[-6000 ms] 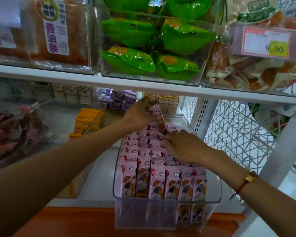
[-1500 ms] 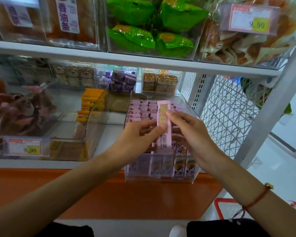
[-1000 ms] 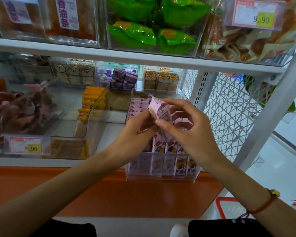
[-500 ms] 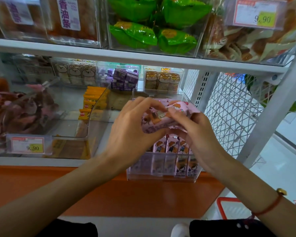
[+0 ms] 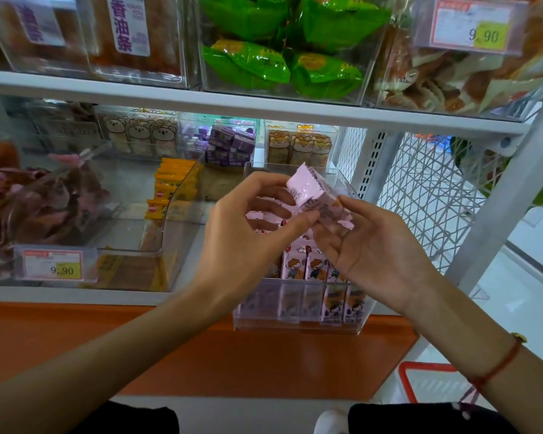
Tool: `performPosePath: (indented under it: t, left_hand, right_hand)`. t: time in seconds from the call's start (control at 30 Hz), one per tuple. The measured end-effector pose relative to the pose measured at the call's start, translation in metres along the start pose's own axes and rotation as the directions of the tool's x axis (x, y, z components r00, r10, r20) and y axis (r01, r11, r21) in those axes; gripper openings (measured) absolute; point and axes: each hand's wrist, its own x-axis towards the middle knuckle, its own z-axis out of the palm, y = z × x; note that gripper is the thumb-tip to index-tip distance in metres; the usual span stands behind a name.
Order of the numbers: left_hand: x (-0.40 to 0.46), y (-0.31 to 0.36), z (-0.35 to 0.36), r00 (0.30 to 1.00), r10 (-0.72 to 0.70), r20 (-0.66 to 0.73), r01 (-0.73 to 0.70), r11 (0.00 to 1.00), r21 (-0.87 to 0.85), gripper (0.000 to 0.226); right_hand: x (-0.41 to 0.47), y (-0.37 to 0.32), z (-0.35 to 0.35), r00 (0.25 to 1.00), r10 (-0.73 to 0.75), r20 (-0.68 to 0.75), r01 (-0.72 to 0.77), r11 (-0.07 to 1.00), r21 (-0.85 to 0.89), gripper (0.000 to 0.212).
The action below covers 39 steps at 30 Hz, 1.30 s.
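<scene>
A pink snack packet (image 5: 308,191) is held in the air above a clear plastic bin (image 5: 298,317) that stands on the lower shelf, its front past the shelf edge. My left hand (image 5: 248,233) pinches the packet's lower left part between thumb and fingers. My right hand (image 5: 367,245), palm up, touches the packet's right end with thumb and fingertips. The packet tilts, its crimped end pointing up. Inside the bin, rows of the same pink cartoon packets (image 5: 308,264) stand upright, partly hidden by both hands.
To the left stand a clear bin of yellow packets (image 5: 170,189) and one with dark pink snacks (image 5: 44,198), with a 9.90 price tag (image 5: 53,266). Green packets (image 5: 282,67) fill the upper shelf. A wire mesh panel (image 5: 427,195) closes the right side. A red basket (image 5: 433,383) sits on the floor.
Both hands lifted a pink packet from the bin and turned it over between them. It lay flat half a second ago; now its crimped end points up and my right hand has opened.
</scene>
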Motion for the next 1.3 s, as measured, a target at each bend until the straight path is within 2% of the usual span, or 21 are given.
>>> performPosePath:
  t: [0.07,0.13,0.17,0.23,0.27,0.3,0.37,0.43,0.57,0.63,0.67,0.77,0.83,0.93,1.0,1.07,1.17,1.23,1.3]
  left_hand:
    - [0.002,-0.001,-0.002,0.999,-0.018,0.051,0.014,0.997,0.082,0.038]
    - [0.003,-0.002,-0.005,0.993,-0.047,0.113,0.028,0.986,0.163,0.045]
    - [0.004,-0.003,-0.006,0.990,-0.062,0.128,0.040,0.985,0.167,0.046]
    - [0.004,-0.006,-0.006,0.986,-0.072,0.148,0.047,0.986,0.163,0.045]
    - [0.003,-0.007,-0.006,0.986,-0.061,0.154,0.032,0.983,0.179,0.045]
    - [0.003,-0.008,-0.005,0.986,-0.042,0.159,0.008,0.978,0.207,0.049]
    - [0.002,-0.009,-0.004,0.985,-0.007,0.174,-0.036,0.969,0.242,0.054]
    - [0.002,-0.009,-0.003,0.979,0.006,0.205,-0.051,0.975,0.215,0.048]
    - [0.003,-0.009,-0.002,0.984,-0.040,0.172,0.023,0.995,0.101,0.038]
    - [0.005,-0.009,-0.003,0.988,-0.104,0.116,0.108,0.994,-0.031,0.037]
    - [0.006,-0.009,-0.003,0.985,-0.142,0.097,0.151,0.984,-0.094,0.036]
    - [0.008,-0.010,-0.004,0.968,-0.219,0.122,0.237,0.958,-0.161,0.037]
    - [0.008,-0.010,-0.006,0.966,-0.221,0.137,0.239,0.962,-0.134,0.037]
    - [0.011,-0.012,-0.009,0.975,-0.201,0.097,0.217,0.957,-0.194,0.030]
    - [0.016,-0.014,-0.010,0.985,-0.168,0.030,0.170,0.968,-0.185,0.027]
    - [0.028,-0.016,-0.010,0.991,-0.117,-0.070,0.107,0.986,-0.128,0.028]
    - [0.054,-0.027,-0.004,0.986,-0.086,-0.145,0.081,0.996,-0.046,0.030]
    - [0.071,-0.038,0.004,0.988,-0.101,-0.121,0.105,0.994,0.029,0.030]
    - [0.086,-0.050,0.013,0.988,-0.137,-0.074,0.145,0.984,0.108,0.027]
  right_hand:
    - [0.002,-0.001,-0.002,0.995,-0.093,-0.031,0.093,0.995,-0.023,0.047]
    - [0.002,-0.002,-0.005,0.957,-0.286,-0.049,0.269,0.938,-0.218,0.061]
    - [0.001,-0.003,-0.005,0.916,-0.400,-0.029,0.361,0.854,-0.374,0.066]
    - [-0.002,-0.002,-0.003,0.819,-0.563,0.110,0.496,0.598,-0.630,0.058]
    - [-0.004,-0.001,-0.002,0.787,-0.587,0.189,0.538,0.504,-0.676,0.049]
    - [-0.006,0.001,0.000,0.770,-0.591,0.242,0.567,0.459,-0.684,0.043]
    - [-0.007,0.004,0.003,0.751,-0.577,0.322,0.608,0.412,-0.679,0.039]
    - [-0.008,0.007,0.006,0.730,-0.562,0.388,0.637,0.356,-0.684,0.038]
    - [-0.007,0.008,0.007,0.748,-0.529,0.400,0.604,0.295,-0.740,0.043]
    - [-0.004,0.007,0.001,0.802,-0.477,0.360,0.528,0.284,-0.800,0.055]
    - [-0.003,0.008,-0.001,0.834,-0.441,0.331,0.489,0.312,-0.815,0.055]
    - [0.003,0.010,-0.009,0.867,-0.391,0.310,0.452,0.355,-0.818,0.041]
    - [0.007,0.009,-0.014,0.866,-0.395,0.306,0.445,0.332,-0.831,0.035]
    - [0.013,0.007,-0.023,0.884,-0.373,0.280,0.401,0.299,-0.866,0.034]
    - [0.015,0.009,-0.030,0.910,-0.326,0.255,0.324,0.179,-0.929,0.046]
    - [0.017,0.014,-0.039,0.935,-0.265,0.235,0.236,-0.030,-0.971,0.062]
    - [0.018,0.021,-0.044,0.943,-0.187,0.276,0.214,-0.295,-0.931,0.055]
    - [0.018,0.024,-0.044,0.940,-0.170,0.297,0.225,-0.345,-0.911,0.051]
    - [0.018,0.025,-0.043,0.941,-0.172,0.293,0.226,-0.325,-0.918,0.051]
